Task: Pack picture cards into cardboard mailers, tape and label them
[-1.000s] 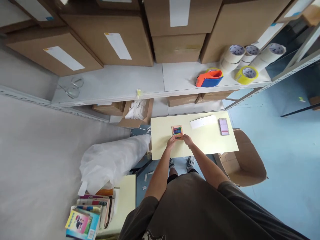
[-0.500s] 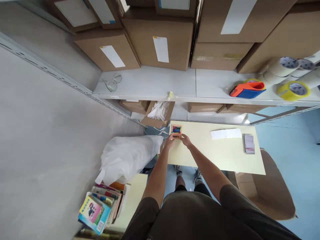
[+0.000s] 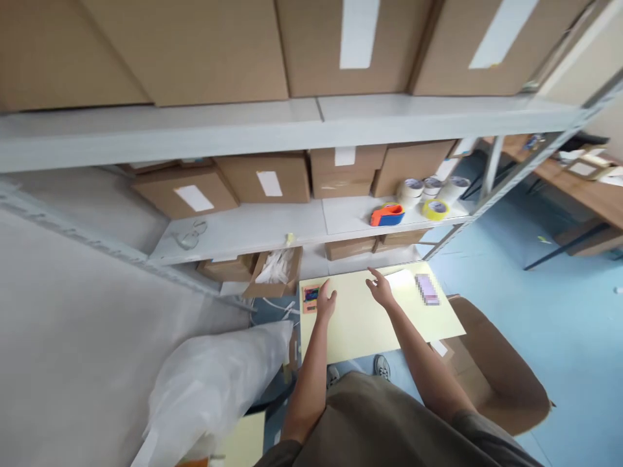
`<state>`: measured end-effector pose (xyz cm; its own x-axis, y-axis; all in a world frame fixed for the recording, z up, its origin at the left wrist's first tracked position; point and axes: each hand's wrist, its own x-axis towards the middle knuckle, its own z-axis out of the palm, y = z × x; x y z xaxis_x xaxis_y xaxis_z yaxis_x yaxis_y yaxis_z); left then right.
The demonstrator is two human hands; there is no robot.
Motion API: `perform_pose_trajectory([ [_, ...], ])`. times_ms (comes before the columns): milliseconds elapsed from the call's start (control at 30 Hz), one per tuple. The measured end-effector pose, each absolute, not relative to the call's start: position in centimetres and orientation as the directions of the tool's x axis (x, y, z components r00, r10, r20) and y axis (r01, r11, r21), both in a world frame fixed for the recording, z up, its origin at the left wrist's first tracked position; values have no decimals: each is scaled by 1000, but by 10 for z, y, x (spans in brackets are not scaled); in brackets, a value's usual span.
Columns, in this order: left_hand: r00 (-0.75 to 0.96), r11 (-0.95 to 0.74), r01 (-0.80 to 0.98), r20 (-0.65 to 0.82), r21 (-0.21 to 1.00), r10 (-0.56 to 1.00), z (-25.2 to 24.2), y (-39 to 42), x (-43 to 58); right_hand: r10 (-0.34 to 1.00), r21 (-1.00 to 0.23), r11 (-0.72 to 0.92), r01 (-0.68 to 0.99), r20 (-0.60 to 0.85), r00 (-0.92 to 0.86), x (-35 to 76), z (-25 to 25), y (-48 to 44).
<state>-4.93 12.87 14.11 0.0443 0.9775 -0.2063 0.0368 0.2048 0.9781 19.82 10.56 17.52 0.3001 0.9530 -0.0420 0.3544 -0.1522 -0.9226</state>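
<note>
A small orange-edged box or card with a dark, multicoloured middle [image 3: 309, 296] lies at the left end of the pale yellow table [image 3: 355, 324]. Just right of it is my left hand [image 3: 326, 301], fingers apart and holding nothing; whether it still touches the orange item I cannot tell. My right hand [image 3: 380, 288] hovers over the table with thumb and fingers spread and nothing in them. Partly behind that hand lies a white paper strip [image 3: 401, 279]. Farther right on the table is a pixelated purple-grey rectangle [image 3: 427, 289].
Shelving [image 3: 253, 227] behind the table holds cardboard boxes [image 3: 263, 178], tape rolls [image 3: 435, 208] and an orange-and-blue tape dispenser [image 3: 387, 215]. An open carton [image 3: 501, 363] stands on the floor at right. A white sack [image 3: 219, 376] bulges at left, beside the table.
Both hands have let go of the orange item, which stays at the table's left end. My right hand has moved right, towards the white strip. The camera view has tilted up and turned right.
</note>
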Motion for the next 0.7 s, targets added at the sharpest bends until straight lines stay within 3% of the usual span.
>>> perform_pose_trajectory([
  [200, 152, 98, 62, -107, 993, 983, 185, 158, 48, 922, -926, -105, 362, 45, 384, 285, 209, 97],
  [367, 184, 24, 135, -49, 991, 982, 207, 173, 115, 932, -904, 10, 426, 163, 325, 334, 219, 133],
  [567, 151, -132, 303, 89, 944, 985, 214, 172, 127, 952, -731, 137, 668, 284, 116, 366, 264, 224],
  [700, 84, -142, 359, 120, 923, 989, 217, 162, 113, 973, -569, 141, 810, 231, -7, 367, 300, 276],
])
